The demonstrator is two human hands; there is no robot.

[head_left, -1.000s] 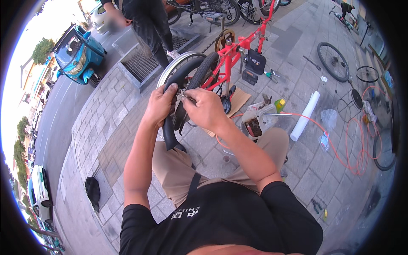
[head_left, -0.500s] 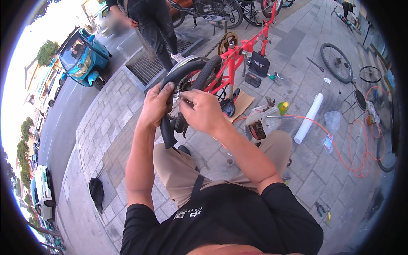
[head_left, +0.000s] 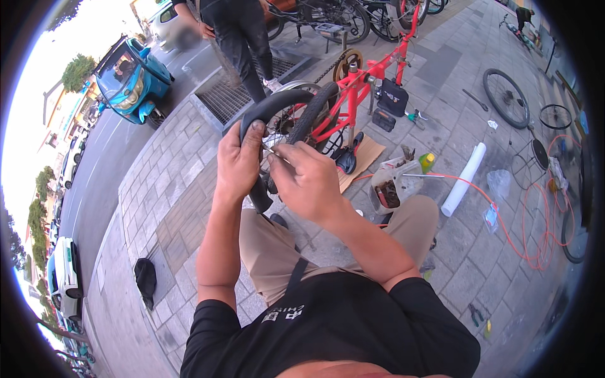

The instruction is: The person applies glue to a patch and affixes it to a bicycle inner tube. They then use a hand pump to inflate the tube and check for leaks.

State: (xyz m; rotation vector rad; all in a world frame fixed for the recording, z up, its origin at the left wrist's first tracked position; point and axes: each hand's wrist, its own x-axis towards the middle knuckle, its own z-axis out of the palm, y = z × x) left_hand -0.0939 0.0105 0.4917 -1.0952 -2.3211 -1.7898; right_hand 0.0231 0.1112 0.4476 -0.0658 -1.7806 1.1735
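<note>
A thick black inner tube (head_left: 272,107) curves in front of a red bicycle frame (head_left: 354,88). My left hand (head_left: 238,165) is closed around the tube, its thumb pressed on top, and the tube's lower part hangs below the fingers. A thin metal valve stem (head_left: 270,150) sticks out from the tube beside that thumb. My right hand (head_left: 310,181) pinches the valve stem between thumb and forefinger; their grip hides its end. Just behind the hands is the bicycle's wheel with a black treaded tire (head_left: 310,114).
A plastic box (head_left: 387,192) of parts stands beside my knee, with a yellow-capped bottle (head_left: 427,161) close by. Further right lie a white roll (head_left: 465,179), an orange hose (head_left: 504,236) and a loose wheel (head_left: 506,99). A person (head_left: 236,41) stands beyond the grate.
The whole view has shifted slightly. Both hands keep their hold on the inner tube and valve stem; my right hand has turned a little around the stem.
</note>
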